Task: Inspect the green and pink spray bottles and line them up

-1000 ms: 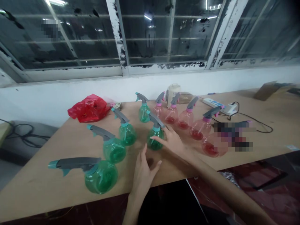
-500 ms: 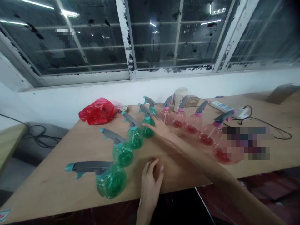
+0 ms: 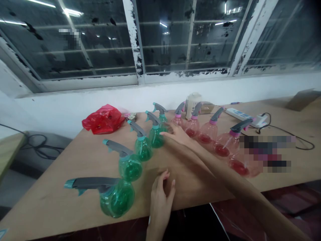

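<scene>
My right hand (image 3: 178, 134) reaches over the table to the far end of a row of green spray bottles. Its fingers are apart beside the rearmost green spray bottle (image 3: 163, 119) and the second green spray bottle (image 3: 155, 135); whether it touches either I cannot tell. My left hand (image 3: 161, 195) rests near the table's front edge, fingers loosely curved and apart, holding nothing. Left of it stand more green spray bottles, the nearest green spray bottle (image 3: 117, 199) with its grey nozzle pointing left. Pink spray bottles line the right side, including a pink spray bottle (image 3: 208, 132) beyond my right forearm.
A crumpled red plastic bag (image 3: 102, 118) lies at the back left. A pale roll or canister (image 3: 192, 104) stands by the wall. A white power strip (image 3: 242, 116) with a black cable lies at the back right, with a brown cardboard piece (image 3: 303, 99) farther right.
My right hand has moved slightly right, away from the second green spray bottle. My left hand stays nearly in place. The view has shifted slightly.
</scene>
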`<move>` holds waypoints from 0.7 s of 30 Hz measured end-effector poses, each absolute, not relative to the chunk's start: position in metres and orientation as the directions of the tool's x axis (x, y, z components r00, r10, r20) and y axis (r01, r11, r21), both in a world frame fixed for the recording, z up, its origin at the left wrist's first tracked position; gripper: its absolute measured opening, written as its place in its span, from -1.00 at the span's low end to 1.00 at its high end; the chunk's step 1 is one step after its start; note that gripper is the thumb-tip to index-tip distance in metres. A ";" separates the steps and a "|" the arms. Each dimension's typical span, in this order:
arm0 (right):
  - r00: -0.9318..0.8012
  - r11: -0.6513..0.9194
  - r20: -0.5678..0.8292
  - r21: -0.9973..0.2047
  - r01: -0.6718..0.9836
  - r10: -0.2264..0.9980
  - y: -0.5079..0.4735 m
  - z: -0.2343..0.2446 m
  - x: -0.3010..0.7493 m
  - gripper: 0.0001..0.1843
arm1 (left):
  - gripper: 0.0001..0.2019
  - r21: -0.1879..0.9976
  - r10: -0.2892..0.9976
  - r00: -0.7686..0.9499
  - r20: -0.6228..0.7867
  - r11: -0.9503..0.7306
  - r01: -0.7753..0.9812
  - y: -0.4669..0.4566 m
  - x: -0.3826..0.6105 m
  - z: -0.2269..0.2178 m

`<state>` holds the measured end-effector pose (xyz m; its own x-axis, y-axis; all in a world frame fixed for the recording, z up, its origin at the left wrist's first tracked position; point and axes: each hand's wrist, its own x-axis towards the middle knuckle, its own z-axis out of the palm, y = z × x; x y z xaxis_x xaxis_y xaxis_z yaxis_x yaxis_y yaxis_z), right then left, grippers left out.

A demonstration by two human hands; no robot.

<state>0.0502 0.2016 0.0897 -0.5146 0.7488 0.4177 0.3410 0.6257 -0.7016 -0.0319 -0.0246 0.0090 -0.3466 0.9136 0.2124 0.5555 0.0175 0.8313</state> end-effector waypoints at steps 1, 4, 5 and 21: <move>-0.495 0.618 0.427 -0.713 0.331 0.757 0.205 0.091 0.055 -0.33 | -0.67 0.834 0.915 -0.349 0.204 0.024 0.551 -0.025 -0.032 0.009; -0.412 0.591 0.447 -0.727 0.351 0.794 0.217 0.097 0.063 -0.53 | -0.67 0.838 0.919 -0.353 0.176 0.049 0.544 -0.026 -0.031 0.009; -0.382 0.577 0.446 -0.727 0.372 0.809 0.222 0.098 0.063 -0.57 | -0.67 0.837 0.920 -0.353 0.172 0.053 0.545 -0.026 -0.031 0.009; -0.272 0.352 0.233 -0.736 0.578 0.934 0.261 0.110 0.003 -0.46 | -0.67 0.805 0.892 -0.371 0.258 0.014 0.593 -0.027 -0.032 0.001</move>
